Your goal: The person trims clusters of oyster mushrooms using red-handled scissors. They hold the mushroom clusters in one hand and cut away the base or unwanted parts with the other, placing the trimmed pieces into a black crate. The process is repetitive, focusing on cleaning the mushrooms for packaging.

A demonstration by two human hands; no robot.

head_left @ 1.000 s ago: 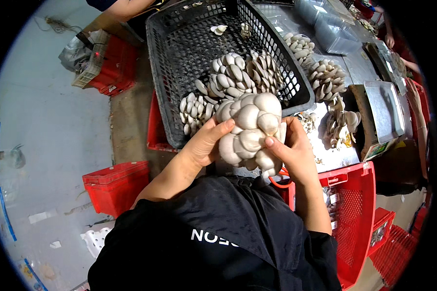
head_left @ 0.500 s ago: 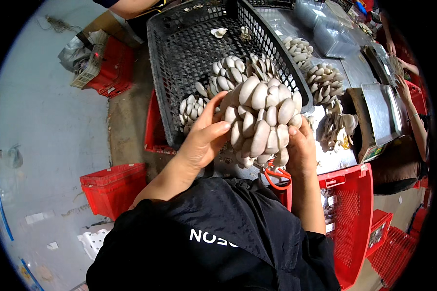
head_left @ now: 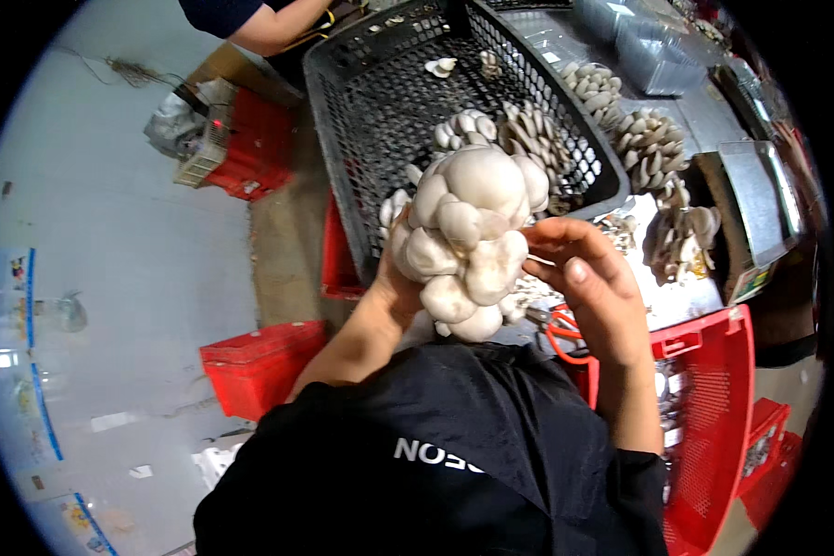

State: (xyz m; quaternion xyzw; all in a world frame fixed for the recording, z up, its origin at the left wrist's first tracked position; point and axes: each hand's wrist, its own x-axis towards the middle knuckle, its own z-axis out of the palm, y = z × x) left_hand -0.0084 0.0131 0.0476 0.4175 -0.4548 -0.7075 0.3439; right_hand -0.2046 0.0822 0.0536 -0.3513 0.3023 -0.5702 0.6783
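A large cluster of pale oyster mushrooms (head_left: 473,232) is held up before my chest, its broad caps facing me. My left hand (head_left: 395,285) is closed around its left side, with most of the fingers hidden behind the caps. Beside the right edge of the cluster is my right hand (head_left: 602,292), open, its thumb and fingers apart; whether a fingertip touches a cap I cannot tell. Scissors with red handles (head_left: 565,338) lie on the table below that hand. Just beyond, a black plastic crate (head_left: 610,193) holds more mushroom clusters (head_left: 533,134).
More oyster mushrooms (head_left: 651,148) lie on the metal table right of the crate, near clear plastic trays (head_left: 658,60) and a scale (head_left: 760,199). Red crates stand at right (head_left: 727,389) and left (head_left: 264,366). Another person's arm (head_left: 273,26) shows at the top.
The mushroom cluster has been turned, so larger caps now face me. My right hand has let go and moved off to the right, while the left keeps its hold. The whole view has shifted slightly.
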